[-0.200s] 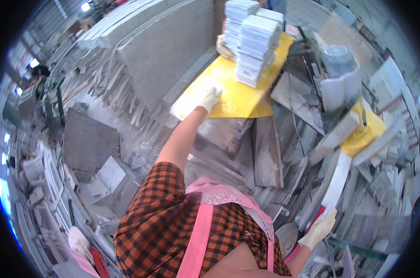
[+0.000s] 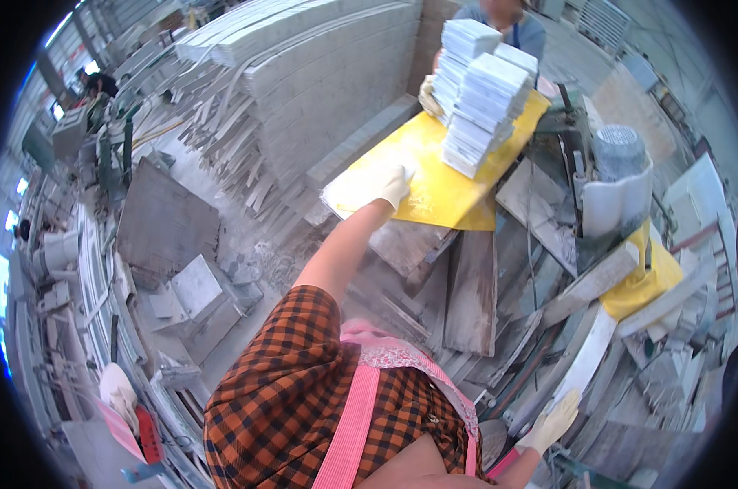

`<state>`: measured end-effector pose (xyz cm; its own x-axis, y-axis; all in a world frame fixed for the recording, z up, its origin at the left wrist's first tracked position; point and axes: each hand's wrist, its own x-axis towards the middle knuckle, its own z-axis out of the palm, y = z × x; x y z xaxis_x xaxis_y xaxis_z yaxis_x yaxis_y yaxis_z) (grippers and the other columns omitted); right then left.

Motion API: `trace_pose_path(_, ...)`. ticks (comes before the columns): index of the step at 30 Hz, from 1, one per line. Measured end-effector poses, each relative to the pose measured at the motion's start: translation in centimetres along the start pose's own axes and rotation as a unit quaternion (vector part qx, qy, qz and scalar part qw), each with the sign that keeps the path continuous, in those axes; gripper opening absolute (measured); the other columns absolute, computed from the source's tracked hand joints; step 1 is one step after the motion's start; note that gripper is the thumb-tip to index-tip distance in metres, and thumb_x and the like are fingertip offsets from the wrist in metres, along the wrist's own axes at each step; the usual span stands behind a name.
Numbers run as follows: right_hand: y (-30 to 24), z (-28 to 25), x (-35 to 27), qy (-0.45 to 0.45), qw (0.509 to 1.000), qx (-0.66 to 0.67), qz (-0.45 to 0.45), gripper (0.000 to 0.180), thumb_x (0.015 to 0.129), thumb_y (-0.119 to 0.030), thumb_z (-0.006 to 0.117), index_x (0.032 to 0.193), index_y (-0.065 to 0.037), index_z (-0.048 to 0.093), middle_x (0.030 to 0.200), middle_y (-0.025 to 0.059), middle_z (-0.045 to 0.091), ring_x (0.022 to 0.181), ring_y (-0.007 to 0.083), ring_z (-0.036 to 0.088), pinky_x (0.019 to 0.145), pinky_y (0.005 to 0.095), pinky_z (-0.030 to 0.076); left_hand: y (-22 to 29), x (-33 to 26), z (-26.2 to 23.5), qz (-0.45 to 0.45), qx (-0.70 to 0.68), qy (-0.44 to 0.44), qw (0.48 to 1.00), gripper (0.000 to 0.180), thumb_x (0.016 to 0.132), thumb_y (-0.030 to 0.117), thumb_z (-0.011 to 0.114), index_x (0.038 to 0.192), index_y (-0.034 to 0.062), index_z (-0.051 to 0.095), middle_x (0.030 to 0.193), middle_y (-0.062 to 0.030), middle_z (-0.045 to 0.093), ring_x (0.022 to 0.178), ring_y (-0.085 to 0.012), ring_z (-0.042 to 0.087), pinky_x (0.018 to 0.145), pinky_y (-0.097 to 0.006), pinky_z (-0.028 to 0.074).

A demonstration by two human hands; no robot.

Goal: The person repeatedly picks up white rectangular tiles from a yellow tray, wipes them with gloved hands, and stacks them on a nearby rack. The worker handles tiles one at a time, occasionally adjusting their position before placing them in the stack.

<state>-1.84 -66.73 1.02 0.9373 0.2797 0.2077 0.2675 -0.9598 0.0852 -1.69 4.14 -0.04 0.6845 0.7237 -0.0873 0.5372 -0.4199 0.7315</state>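
White tile stacks [image 2: 479, 98] stand on the far end of the yellow bench [image 2: 442, 196], up and to the right of the gloved left hand [image 2: 395, 186], whose fingers lie flat and empty, while the right hand [image 2: 555, 422] hangs low, far away.

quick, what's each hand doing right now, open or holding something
Left hand: gloved, resting on the yellow board beside the stacks of white tiles; grip cannot be told.
Right hand: gloved, low beside the stone strips; holding nothing visible, fingers loosely open.
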Motion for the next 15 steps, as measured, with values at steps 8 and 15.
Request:
trace_pose_path(8,-1.1,2.0,3.2,-0.022,0.989,-0.136,0.046,0.094,0.079,-0.014,0.073,0.157,0.0,0.023,0.163,0.0179,0.03,0.15,0.0313,0.03,0.121,0.0404,0.028,1.1,-1.3,0.2,-0.021,-0.036,0.03,0.999,0.036,0.096,0.021,0.054,0.128,0.0042,0.054,0.123,-0.0262,0.061,0.118,-0.0411,0.057,0.101,-0.047,0.042)
trace_pose_path(15,-0.1,1.0,3.9,-0.053,0.995,-0.086,0.003,0.093,0.083,-0.022,0.073,0.158,0.002,0.024,0.164,0.0163,0.029,0.149,0.0291,0.032,0.119,0.0381,0.033,3.3,-4.0,-1.9,-0.035,-0.019,0.016,0.999,0.032,0.087,0.01,0.058,0.118,0.0069,0.055,0.11,-0.0254,0.061,0.108,-0.0437,0.06,0.093,-0.05,0.044)
